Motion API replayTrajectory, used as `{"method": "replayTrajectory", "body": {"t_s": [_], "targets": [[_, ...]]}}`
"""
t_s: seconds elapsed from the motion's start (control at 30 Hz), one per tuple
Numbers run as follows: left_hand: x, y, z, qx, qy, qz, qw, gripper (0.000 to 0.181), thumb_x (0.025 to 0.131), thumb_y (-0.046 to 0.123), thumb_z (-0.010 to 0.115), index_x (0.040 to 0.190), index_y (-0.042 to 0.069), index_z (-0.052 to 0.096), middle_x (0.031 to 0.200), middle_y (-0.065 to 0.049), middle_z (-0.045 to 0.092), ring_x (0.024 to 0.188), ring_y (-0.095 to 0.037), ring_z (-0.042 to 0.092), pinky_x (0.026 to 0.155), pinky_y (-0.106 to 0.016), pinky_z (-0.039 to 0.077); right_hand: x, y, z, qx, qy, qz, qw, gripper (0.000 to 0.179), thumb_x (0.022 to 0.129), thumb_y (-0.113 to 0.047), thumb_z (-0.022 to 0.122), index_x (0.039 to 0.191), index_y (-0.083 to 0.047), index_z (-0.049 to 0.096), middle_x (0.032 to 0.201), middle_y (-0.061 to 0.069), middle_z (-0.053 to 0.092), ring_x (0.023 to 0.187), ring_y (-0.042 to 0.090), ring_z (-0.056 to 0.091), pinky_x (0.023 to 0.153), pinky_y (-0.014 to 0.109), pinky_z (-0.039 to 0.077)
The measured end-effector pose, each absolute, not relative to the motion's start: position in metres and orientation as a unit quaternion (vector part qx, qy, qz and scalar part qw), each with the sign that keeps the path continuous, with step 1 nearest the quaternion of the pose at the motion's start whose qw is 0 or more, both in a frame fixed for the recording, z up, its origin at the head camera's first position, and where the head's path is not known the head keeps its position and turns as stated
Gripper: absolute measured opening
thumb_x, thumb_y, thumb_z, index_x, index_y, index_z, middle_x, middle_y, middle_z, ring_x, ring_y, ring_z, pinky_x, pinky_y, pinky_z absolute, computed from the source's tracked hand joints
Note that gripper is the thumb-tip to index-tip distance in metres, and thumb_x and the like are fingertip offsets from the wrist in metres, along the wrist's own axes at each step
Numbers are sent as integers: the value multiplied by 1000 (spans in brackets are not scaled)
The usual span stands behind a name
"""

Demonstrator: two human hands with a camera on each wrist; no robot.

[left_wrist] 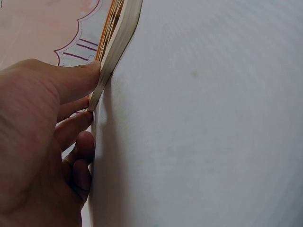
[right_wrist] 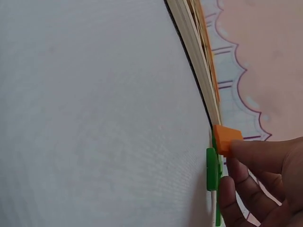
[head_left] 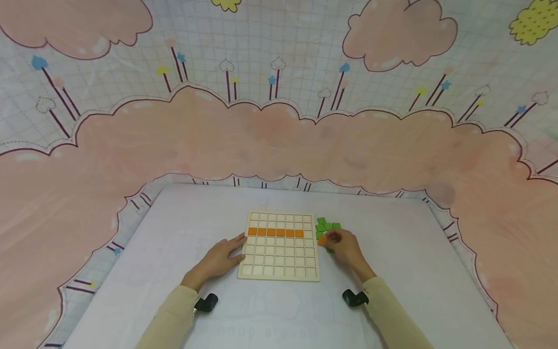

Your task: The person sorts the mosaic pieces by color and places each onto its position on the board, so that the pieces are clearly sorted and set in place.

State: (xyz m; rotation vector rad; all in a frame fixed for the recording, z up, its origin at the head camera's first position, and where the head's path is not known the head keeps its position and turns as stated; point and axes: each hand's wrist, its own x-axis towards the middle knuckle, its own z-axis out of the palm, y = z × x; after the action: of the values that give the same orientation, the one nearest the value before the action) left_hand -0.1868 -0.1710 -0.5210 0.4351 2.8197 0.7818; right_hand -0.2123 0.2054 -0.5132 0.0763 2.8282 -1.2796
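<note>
A pale wooden grid board (head_left: 279, 279) lies on the white table, with a row of orange square tiles (head_left: 271, 232) in its upper part. My left hand (head_left: 220, 257) rests against the board's left edge, its fingertips and thumb touching the rim, as the left wrist view also shows. Just off the board's right side, my right hand (head_left: 346, 246) pinches a loose orange tile (right_wrist: 226, 139) between thumb and fingers. Around and under that hand lie several green tiles (head_left: 321, 227), some of them hidden by it. The row's rightmost square holds no tile.
The white table (head_left: 279, 312) spreads around the board on all sides. A cloth (head_left: 279, 145) with clouds and candle-like figures hangs behind and beside it. Dark cameras sit at the left wrist (head_left: 207, 303) and right wrist (head_left: 355, 298).
</note>
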Motion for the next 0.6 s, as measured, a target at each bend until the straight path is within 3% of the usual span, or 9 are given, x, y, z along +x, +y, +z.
{"method": "replayTrajectory", "body": {"t_s": [0.6], "targets": [[-190, -168, -520, 144, 950, 259, 93, 59, 96, 29, 63, 149, 15, 43, 161, 0, 32, 143, -46, 33, 117, -61, 28, -224, 200, -502, 19, 895, -446, -8, 14, 90, -10, 70, 103, -5, 70, 102, 13, 72, 93, 23, 64, 77, 29, 53]]}}
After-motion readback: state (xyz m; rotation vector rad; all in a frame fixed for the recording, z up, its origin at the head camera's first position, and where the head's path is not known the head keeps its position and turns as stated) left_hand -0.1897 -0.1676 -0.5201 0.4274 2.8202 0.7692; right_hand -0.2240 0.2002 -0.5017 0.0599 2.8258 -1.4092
